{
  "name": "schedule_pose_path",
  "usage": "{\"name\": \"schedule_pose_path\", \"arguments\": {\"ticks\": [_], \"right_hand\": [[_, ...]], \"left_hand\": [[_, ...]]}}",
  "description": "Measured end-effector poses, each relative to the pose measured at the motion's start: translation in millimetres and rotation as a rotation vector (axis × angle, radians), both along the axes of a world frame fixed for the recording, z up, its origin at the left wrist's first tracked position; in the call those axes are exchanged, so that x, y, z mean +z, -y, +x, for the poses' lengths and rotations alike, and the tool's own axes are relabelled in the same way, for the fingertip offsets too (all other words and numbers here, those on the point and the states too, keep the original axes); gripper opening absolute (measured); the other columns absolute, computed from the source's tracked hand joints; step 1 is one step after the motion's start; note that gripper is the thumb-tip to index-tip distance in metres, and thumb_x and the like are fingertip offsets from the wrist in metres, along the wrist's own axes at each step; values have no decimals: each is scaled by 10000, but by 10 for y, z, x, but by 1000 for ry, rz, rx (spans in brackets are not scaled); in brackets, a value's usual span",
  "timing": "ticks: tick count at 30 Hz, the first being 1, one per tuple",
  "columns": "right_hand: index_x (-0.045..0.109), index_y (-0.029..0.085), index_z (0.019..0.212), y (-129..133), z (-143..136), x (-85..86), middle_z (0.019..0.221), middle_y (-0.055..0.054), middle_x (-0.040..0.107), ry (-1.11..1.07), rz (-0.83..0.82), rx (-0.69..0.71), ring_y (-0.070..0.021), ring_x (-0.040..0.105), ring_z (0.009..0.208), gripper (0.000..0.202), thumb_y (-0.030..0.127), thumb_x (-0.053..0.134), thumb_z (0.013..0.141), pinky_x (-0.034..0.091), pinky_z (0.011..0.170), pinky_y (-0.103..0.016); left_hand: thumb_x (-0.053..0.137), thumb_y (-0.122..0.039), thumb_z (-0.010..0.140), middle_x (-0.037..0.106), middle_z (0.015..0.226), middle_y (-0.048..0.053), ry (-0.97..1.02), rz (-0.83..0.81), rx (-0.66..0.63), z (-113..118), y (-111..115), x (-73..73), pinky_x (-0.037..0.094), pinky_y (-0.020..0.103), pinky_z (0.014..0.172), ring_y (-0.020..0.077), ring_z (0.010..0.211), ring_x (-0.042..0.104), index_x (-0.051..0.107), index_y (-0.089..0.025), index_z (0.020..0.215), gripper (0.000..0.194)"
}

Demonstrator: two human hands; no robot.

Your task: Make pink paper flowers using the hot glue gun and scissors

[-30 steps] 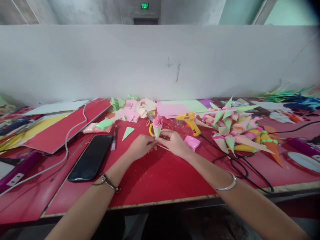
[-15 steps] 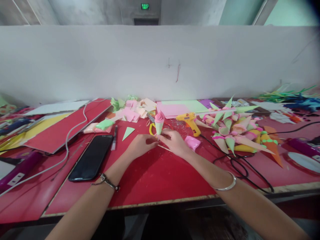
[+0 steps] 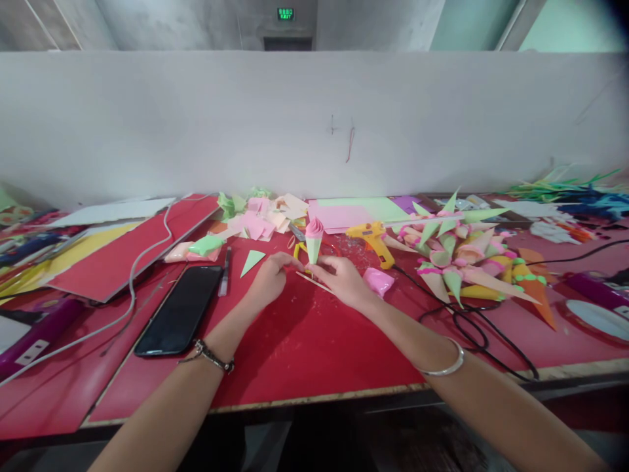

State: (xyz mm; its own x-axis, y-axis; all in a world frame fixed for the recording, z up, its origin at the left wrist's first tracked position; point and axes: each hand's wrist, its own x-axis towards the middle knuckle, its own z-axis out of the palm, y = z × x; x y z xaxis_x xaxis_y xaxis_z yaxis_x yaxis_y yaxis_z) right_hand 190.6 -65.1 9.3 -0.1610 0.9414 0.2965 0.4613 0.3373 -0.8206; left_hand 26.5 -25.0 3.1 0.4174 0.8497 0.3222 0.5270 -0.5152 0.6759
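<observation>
A small paper ice cream cone, pale green with a pink swirl on top, stands upright in the fingers of my right hand. Its lower tip is pinched between the thumb and fingers. Close by on the left, my left hand has its fingers bent, with the index finger pointing toward the cone's base; whether it holds anything is too small to make out. A thin wooden stick lies on the red table below the cone. Yellow-handled scissors rest just behind.
To the right lie a yellow glue gun, a pink packet and a heap of paper cones. At left are a black phone, a pen and a green paper triangle. Paper scraps sit behind.
My left hand has shifted slightly left and up, its index finger now extended and the thumb no longer visible below. The cone and my right hand have hardly moved.
</observation>
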Motion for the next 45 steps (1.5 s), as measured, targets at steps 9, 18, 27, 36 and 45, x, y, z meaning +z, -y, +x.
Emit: {"name": "schedule_pose_path", "arguments": {"ticks": [9, 18, 27, 36, 45], "right_hand": [[612, 133, 734, 8, -14, -44, 670, -32, 609, -6, -72, 115, -126, 529, 625, 268, 361, 477, 772, 377, 583, -240], [553, 146, 610, 41, -43, -2, 559, 21, 516, 54, -110, 258, -93, 457, 544, 240, 337, 526, 752, 330, 532, -226], [582, 141, 625, 44, -34, 1, 568, 15, 538, 44, -139, 260, -89, 465, 539, 180, 260, 526, 749, 351, 547, -226], [606, 143, 623, 20, -20, -29, 577, -18, 588, 4, -147, 230, -111, 526, 553, 254, 353, 531, 745, 393, 559, -234], [602, 144, 638, 20, -15, -24, 565, -8, 574, -18, -160, 234, -103, 522, 539, 216, 314, 528, 748, 394, 544, -225]], "left_hand": [[453, -176, 718, 590, 982, 72, 308, -301, -98, 58, 94, 130, 419, 280, 807, 148, 883, 544, 530, -116, 1010, 307], [536, -354, 703, 624, 782, 39, 366, -298, -119, 52, 99, 100, 434, 263, 690, 131, 728, 555, 576, -115, 842, 280], [557, -367, 686, 651, 813, 50, 396, -334, -157, 50, 110, 113, 443, 265, 718, 147, 774, 575, 614, -114, 870, 318], [503, -362, 730, 659, 770, 51, 270, -339, -169, 54, 133, 142, 447, 239, 645, 130, 681, 580, 634, -112, 834, 301], [560, -387, 693, 647, 687, 29, 319, -364, -146, 51, 126, 135, 448, 229, 652, 121, 647, 573, 638, -108, 799, 308]]}}
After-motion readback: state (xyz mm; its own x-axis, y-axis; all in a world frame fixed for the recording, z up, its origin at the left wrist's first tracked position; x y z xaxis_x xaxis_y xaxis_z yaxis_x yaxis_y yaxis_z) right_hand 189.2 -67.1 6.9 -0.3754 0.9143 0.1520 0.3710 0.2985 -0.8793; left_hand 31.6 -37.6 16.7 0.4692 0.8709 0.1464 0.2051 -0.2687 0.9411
